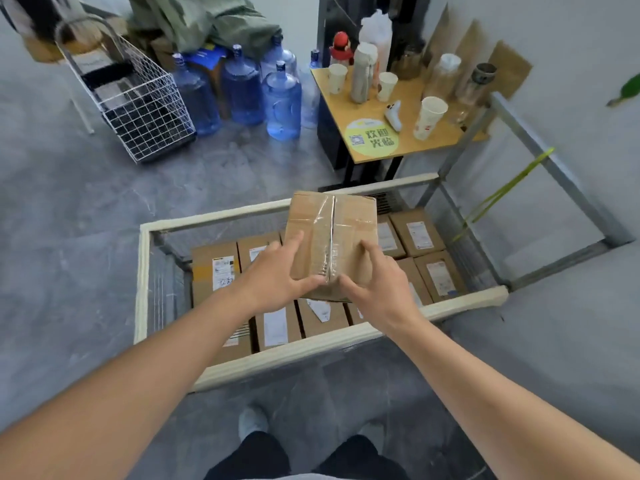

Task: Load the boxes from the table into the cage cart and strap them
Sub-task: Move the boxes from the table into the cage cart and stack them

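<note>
Loading is the step in hand, as I judge it: I stand at the near rail of the cage cart [277,355] with one taped cardboard box [332,237] out over its open top. My left hand [277,275] lies on the box's left half with the fingers spread, the thumb reaching toward the glossy tape seam down the middle; my right hand [377,275] rests on the right half, fingers curled over the near part of the top face. Both hands are broad and flat against the cardboard, more pressing and steadying than pinching, and I cannot tell whether the box rests on anything beneath or hangs wholly from my grip. Below it the cart floor is already covered by a layer of labelled boxes [221,271], packed side by side, so this one looks to begin a second layer. The next move, I reckon, calls for lowering it square onto the boxes beneath, edges in line with the row so it sits flat and leaves room beside it, then letting go and turning for another. A yellow-green strap [502,192] hangs slack on the far metal frame at the right, untouched, so strapping is not yet begun.
</note>
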Tool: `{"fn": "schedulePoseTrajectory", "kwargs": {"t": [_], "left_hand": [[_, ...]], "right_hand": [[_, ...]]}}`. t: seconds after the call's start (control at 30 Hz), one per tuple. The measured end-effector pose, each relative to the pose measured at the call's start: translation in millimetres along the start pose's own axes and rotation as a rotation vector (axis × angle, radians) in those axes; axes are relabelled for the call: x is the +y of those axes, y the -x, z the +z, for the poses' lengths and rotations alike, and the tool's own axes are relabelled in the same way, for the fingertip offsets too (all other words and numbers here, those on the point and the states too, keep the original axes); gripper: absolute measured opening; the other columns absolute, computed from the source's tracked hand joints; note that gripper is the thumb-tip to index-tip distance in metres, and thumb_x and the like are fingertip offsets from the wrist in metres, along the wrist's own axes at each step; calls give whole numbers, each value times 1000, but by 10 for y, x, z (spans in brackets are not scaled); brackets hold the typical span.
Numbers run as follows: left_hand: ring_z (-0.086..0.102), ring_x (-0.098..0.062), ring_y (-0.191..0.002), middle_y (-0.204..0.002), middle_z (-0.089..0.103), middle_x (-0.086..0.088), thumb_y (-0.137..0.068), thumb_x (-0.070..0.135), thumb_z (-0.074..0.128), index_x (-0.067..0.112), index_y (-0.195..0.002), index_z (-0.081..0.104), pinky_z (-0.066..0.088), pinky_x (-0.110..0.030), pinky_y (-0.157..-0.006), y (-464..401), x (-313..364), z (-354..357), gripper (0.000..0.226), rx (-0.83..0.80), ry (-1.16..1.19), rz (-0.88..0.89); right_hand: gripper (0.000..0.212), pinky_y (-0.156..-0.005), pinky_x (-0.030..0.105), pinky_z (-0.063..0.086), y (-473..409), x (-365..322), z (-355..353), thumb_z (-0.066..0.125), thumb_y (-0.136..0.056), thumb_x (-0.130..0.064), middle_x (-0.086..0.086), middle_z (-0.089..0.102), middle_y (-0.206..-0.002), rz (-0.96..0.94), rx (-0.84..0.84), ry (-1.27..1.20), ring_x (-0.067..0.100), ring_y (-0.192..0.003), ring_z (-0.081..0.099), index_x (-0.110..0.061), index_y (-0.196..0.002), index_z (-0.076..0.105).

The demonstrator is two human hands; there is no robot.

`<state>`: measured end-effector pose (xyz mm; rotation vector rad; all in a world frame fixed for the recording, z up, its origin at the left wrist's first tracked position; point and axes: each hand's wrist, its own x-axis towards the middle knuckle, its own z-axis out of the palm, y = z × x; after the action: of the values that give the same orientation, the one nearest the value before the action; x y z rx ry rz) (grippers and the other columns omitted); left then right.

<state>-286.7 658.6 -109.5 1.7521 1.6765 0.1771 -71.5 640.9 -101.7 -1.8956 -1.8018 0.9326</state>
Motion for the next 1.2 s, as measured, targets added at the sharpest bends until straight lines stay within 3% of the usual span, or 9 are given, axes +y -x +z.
{"fn": "schedulePoseTrajectory", "kwargs": {"t": [0.3,0.57,0.67,0.77,0.8,0.87,0.93,1.07,1.2], "left_hand": [[46,-26,-138,-158,36,-6,-85,69,69,40,-163,9,45,-49,-113,127,-1153,-515,103,58,117,-152],[48,-26,-137,-157,30,-5,-102,52,53,43,-163,18,42,-45,-114,-20,-1708,-498,71,206,287,-339],[59,-14,-112,-147,37,-2,-107,40,46,47,-158,30,50,-40,-102,-148,-1895,-424,54,273,371,-397],[60,-11,-98,-130,43,4,-110,27,42,45,-154,41,58,-35,-88,-331,-2094,-319,48,336,436,-457],[60,-13,-97,-126,43,5,-110,25,42,45,-153,42,58,-31,-84,-382,-2150,-284,48,343,447,-472],[57,-10,-93,-122,40,6,-110,23,43,45,-153,43,53,-21,-74,-457,-2233,-235,48,351,467,-497],[57,-11,-94,-124,37,3,-109,25,46,49,-153,40,47,-18,-73,-516,-2327,-198,51,347,504,-537],[58,-1,-102,-145,41,11,-102,33,57,58,-154,33,43,-16,-84,-565,-2551,-155,63,299,609,-585],[53,29,-83,-133,45,31,-103,18,59,56,-157,25,43,-1,-69,-627,-2831,-132,74,264,621,-605]], "right_hand": [[78,-92,22,36,-281,-839,1047,73,-90,-44,1,53,-141,-47,-64,-73,5,-110,42,-26,-155,34],[77,-94,27,45,-776,-1004,1747,73,-88,-43,-10,50,-131,-47,-231,-166,10,-116,50,-28,-153,35],[78,-92,19,41,-977,-904,1977,72,-88,-40,-13,46,-132,-29,-289,-203,8,-117,48,-26,-155,33],[73,-75,3,41,-1218,-776,2231,69,-89,-34,-8,49,-133,-5,-356,-229,6,-109,51,-26,-153,34],[73,-78,5,44,-1280,-735,2314,68,-88,-37,-6,52,-134,3,-370,-241,7,-109,54,-27,-152,34],[75,-96,29,52,-1377,-663,2479,65,-84,-44,-5,51,-137,25,-404,-258,13,-117,55,-31,-151,32],[75,-106,44,48,-1452,-629,2614,61,-84,-47,-5,47,-140,52,-454,-273,17,-124,51,-34,-151,30],[71,-109,46,43,-1608,-603,2909,51,-86,-49,-1,45,-142,83,-571,-262,19,-125,48,-33,-152,31],[70,-110,48,44,-1735,-551,3349,50,-86,-49,1,48,-144,76,-640,-198,22,-129,48,-32,-152,31]]}}
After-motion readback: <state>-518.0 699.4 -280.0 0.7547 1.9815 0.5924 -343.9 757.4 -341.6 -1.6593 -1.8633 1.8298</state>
